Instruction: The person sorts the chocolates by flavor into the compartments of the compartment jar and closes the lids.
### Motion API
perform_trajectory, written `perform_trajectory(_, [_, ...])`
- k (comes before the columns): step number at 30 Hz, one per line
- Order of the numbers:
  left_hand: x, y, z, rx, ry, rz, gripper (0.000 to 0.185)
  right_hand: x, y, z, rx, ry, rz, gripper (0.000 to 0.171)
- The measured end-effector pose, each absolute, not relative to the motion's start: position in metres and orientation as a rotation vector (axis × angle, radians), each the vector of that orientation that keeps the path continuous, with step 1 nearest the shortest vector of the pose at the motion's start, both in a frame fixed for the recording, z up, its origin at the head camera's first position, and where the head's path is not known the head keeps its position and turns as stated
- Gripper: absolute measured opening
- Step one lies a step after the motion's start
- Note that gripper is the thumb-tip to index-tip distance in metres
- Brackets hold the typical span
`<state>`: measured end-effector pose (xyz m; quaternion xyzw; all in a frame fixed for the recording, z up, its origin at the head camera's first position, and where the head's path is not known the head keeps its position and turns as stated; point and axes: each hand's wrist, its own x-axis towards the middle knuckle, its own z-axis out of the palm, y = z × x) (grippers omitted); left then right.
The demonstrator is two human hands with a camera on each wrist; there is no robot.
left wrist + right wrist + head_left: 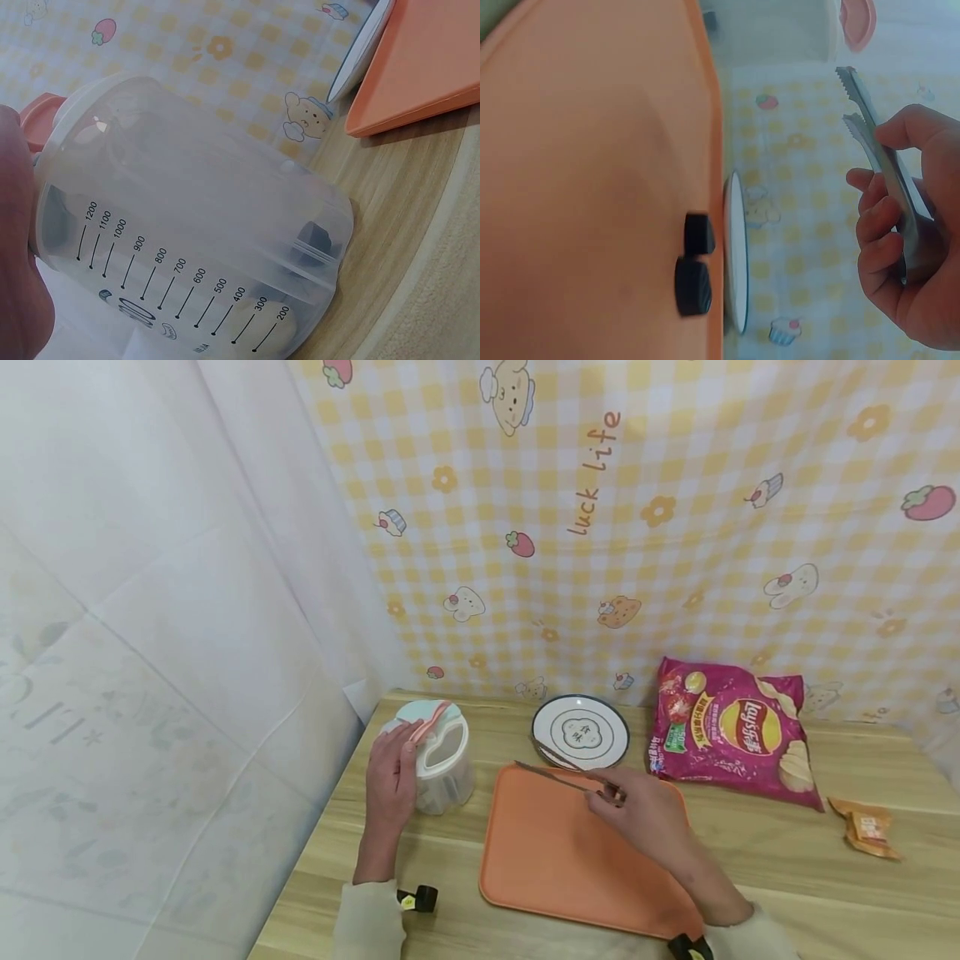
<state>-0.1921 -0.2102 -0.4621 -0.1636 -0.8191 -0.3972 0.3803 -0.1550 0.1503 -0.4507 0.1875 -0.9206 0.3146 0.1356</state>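
My left hand (392,774) grips the side of a clear plastic measuring jar (444,768) with a white lid and a pink flap, standing on the wooden table. In the left wrist view the jar (187,232) fills the frame, its printed scale showing. My right hand (637,810) holds metal tongs (558,778) above the orange tray (555,860), tips pointing left toward the jar. The right wrist view shows fingers (889,225) curled round the tongs (877,150), their toothed tips close together with nothing between them.
A white plate (581,732) with a dark rim lies behind the tray. A pink bag of crisps (731,731) lies to the right, and a small orange wrapped snack (866,827) near the right edge. Checked cloth walls close off the back; a white curtain hangs left.
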Motion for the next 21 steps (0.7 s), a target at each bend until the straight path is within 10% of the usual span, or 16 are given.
perform_trajectory(21, [-0.191,-0.210,-0.461,-0.419,-2.109,-1.017,0.033,-0.131,0.246,-0.471,0.411,-2.880,0.838,0.025])
